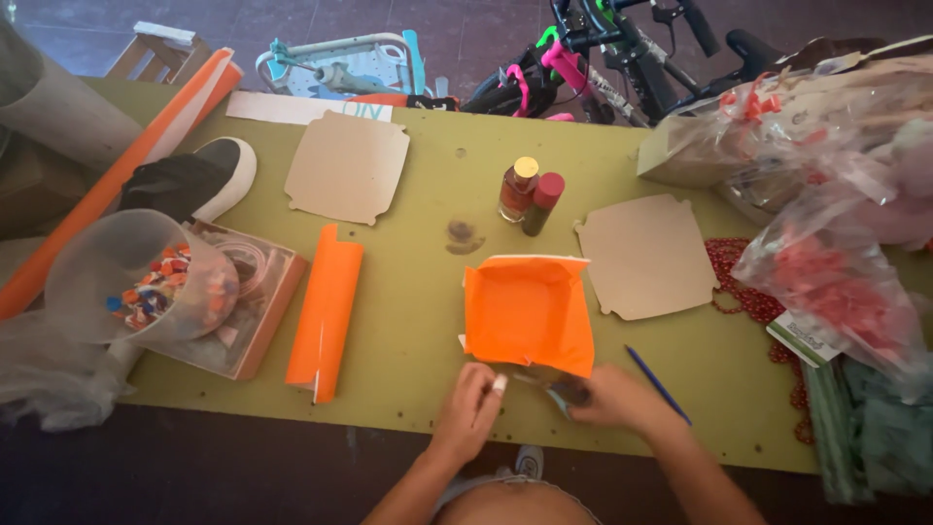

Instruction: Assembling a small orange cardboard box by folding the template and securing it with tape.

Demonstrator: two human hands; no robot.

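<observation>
While both hands worked at the near edge of the bench (408, 321), the step in hand looked like covering a cardboard piece with orange sheet (528, 313); its edges were already folded up like a shallow tray.

Sheet lay mid-bench, just ahead of the hands, its near edge touching or almost touching them.

Left hand (470, 408): fingers curled, pinching something small and pale at the tips; too small to tell what.

Right hand (612, 399): closed round a blurred dark tool, blades or a tape end, I could not tell which, pointed toward the left hand.

My judgement: trimming or fastening the near flap came next. That called for the left hand to steady the flap flat while the right brought the tool square to the edge.

Around:
- blue pencil (657, 384) just right of the right hand
- two bare cardboard cut-outs, one (646, 255) right of the sheet, one (347, 167) farther back
- two small bottles (530, 194) behind the sheet
- orange roll (326, 311) to the left
- plastic jug of coloured bits (146, 277) far left
</observation>
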